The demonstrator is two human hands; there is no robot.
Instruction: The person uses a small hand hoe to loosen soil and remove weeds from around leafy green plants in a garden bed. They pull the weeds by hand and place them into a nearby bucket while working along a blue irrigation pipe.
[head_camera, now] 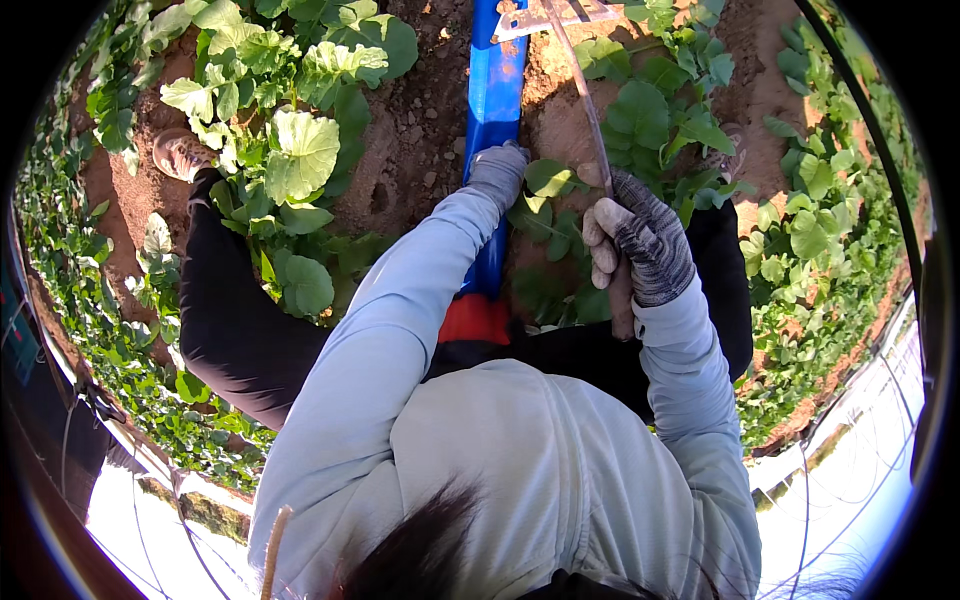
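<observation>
My right hand [637, 232], in a grey knit glove with pale coated fingers, grips the wooden handle of a hand hoe [581, 82]. The butt of the handle sticks out below my fist. At the far end, the hoe's flat, worn metal blade [521, 22] lies over or above a blue beam [495, 90]; contact is unclear. My left hand [499, 169], gloved in grey too, rests on the beam's right side. Its fingers are turned away, so their grip is hidden. The beam runs back to a red part [474, 319] between my legs.
Leafy green plants [300, 150] grow close on the left, with more plants [652, 120] beyond my right hand. Brown soil [409, 127] lies between the rows. My shoe [184, 154] stands among the leaves at left. A dark curved bar [862, 97] crosses the right side.
</observation>
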